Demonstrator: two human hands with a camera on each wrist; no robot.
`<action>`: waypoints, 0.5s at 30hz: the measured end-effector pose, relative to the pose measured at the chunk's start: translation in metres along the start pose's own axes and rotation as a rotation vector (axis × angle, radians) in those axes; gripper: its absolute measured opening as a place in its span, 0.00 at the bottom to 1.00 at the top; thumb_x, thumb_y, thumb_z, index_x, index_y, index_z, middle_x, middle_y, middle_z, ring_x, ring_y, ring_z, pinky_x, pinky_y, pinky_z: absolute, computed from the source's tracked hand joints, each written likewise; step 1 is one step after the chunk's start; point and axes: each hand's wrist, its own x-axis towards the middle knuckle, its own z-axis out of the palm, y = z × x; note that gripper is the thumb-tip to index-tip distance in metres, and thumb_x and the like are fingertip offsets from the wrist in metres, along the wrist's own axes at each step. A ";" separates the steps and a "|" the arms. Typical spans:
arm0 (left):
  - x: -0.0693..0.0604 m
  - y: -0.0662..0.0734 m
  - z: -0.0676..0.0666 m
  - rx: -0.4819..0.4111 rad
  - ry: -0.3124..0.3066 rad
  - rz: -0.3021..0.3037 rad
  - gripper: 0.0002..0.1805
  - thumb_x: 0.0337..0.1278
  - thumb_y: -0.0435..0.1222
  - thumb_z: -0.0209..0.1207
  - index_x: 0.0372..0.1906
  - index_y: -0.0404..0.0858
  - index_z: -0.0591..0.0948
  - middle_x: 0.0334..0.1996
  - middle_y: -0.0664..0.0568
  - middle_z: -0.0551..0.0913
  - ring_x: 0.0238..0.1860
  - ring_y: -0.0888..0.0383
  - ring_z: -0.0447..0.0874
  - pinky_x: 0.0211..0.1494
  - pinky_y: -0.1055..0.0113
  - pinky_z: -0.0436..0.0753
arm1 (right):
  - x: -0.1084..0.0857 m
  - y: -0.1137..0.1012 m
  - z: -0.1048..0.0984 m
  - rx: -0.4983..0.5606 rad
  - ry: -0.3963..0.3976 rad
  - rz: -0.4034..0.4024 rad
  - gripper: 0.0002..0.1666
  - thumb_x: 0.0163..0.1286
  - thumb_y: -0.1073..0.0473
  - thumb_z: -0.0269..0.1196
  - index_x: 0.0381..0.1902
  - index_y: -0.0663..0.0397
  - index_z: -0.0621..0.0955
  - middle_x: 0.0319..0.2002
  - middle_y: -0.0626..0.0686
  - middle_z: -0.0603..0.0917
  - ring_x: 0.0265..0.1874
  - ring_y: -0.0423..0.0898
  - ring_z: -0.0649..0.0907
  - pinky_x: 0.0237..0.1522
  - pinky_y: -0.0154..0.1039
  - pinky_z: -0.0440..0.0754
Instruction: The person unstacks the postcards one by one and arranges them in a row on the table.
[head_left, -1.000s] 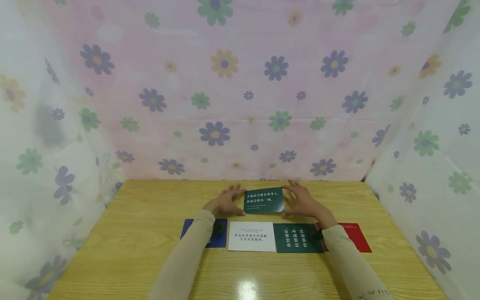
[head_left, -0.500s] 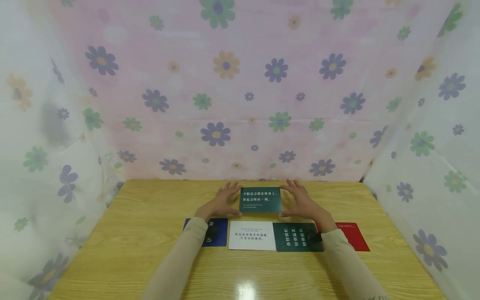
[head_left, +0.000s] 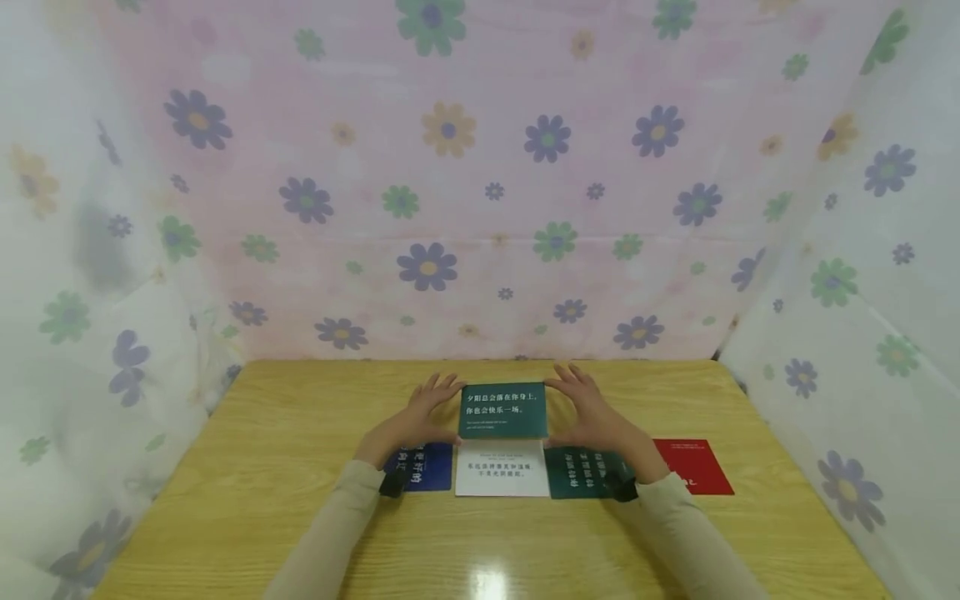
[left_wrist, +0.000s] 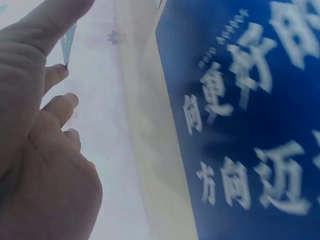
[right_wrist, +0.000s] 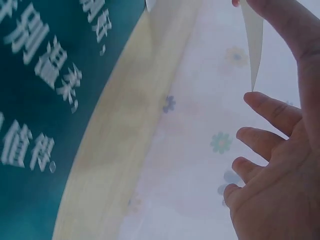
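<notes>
A dark green card [head_left: 502,423] with white writing is held by both hands, just beyond a row of flat cards. My left hand [head_left: 408,427] grips its left edge, thumb at the near corner and index finger at the far one. On the opposite edge my right hand [head_left: 596,423] does likewise. Both wrist views show the card as a thin sliver between thumb and index fingertip, the other fingers spread. Directly below its near edge lies a white card [head_left: 502,483]. A blue card [left_wrist: 235,125] is under the left wrist, and a second green card [right_wrist: 35,100] under the right.
At the right end of the row lies a red card [head_left: 701,471], partly covered by the right forearm. The wooden table [head_left: 480,542] reaches back to a flower-patterned cloth [head_left: 480,275], with similar cloth on both sides.
Both hands have brought the green card leftward and nearer, from behind the row's middle to right behind the white card. It was tilted earlier and now sits straight. The row cards keep their places.
</notes>
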 end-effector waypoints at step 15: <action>-0.055 0.004 -0.010 -0.047 -0.008 -0.017 0.53 0.55 0.41 0.73 0.81 0.38 0.56 0.82 0.37 0.47 0.80 0.31 0.29 0.77 0.29 0.33 | -0.013 -0.026 0.028 0.054 -0.124 -0.030 0.59 0.58 0.43 0.77 0.78 0.60 0.63 0.82 0.60 0.49 0.81 0.63 0.42 0.73 0.75 0.50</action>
